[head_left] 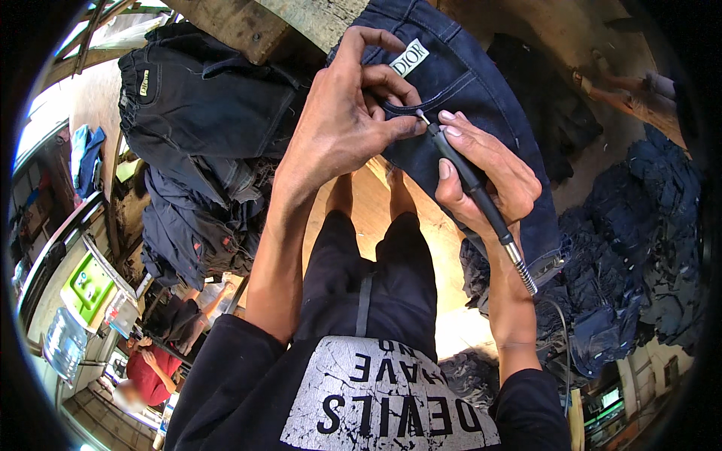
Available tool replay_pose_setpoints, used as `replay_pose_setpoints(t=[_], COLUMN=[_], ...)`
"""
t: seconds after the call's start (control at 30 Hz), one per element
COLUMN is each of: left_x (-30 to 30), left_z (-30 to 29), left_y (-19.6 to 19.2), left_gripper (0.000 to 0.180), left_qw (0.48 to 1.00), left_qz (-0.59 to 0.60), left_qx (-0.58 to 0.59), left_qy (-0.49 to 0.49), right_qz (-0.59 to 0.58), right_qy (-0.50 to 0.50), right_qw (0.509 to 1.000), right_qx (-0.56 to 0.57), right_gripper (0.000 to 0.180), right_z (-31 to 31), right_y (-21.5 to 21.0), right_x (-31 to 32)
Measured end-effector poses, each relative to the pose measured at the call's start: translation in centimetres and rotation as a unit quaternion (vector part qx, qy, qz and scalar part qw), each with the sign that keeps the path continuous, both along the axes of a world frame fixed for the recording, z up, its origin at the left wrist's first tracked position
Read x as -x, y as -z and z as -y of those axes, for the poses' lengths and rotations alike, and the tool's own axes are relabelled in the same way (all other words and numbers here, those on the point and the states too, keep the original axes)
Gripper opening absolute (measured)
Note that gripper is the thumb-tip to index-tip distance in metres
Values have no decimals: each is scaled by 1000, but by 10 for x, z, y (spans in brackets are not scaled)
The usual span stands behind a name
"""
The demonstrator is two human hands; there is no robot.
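Observation:
A pair of dark blue denim pants (489,94) hangs over a wooden edge in front of me, with a curved stitched pocket opening and a small white label tag. My left hand (338,124) pinches the cloth at that pocket edge, fingers curled and partly hiding it. In my right hand (496,177) is a slim black rotary tool handpiece (475,186), gripped like a pen. Its small rounded bit (421,113) points at the seam close to my left thumb; whether it touches the cloth I cannot tell. A metal spring collar and a thin cable trail from its rear end.
Stacked black garments (203,105) lie at the left, and a large heap of dark denim (609,248) fills the right. Another person's bare limbs (632,101) show at upper right. A person in red (150,372) is at lower left, near a green basin (88,292).

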State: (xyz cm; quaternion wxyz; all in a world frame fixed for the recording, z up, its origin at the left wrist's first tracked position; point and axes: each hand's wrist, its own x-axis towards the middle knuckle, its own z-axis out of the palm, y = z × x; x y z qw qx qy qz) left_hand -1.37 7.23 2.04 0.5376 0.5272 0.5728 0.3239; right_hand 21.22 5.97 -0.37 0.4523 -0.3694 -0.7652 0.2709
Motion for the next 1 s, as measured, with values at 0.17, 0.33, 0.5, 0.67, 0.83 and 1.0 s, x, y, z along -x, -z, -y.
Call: replay_pose_setpoints(t=[0.17, 0.33, 0.5, 0.67, 0.83, 1.0], left_x=[0, 1, 1, -1, -2, -4], left_z=[-1, 2, 3, 4, 4, 4], left_y=[1, 5, 8, 8, 6, 6], left_gripper=[82, 82, 80, 78, 76, 74], left_qw=[1000, 1000, 999, 999, 1000, 1000], left_qz=[-9, 2, 20, 40, 20, 27], left_qx=[-7, -10, -22, -13, -19, -12], left_qy=[1, 1, 10, 3, 10, 5], right_qz=[-7, 4, 9, 11, 14, 9], right_qy=[2, 7, 13, 18, 25, 31], right_qw=[1000, 1000, 1000, 1000, 1000, 999], right_qx=[1, 14, 13, 11, 11, 9], right_gripper=[30, 31, 32, 32, 31, 31], right_z=[-1, 1, 2, 3, 3, 4], right_y=[0, -1, -1, -1, -2, 0], right_x=[1, -2, -3, -4, -5, -6])
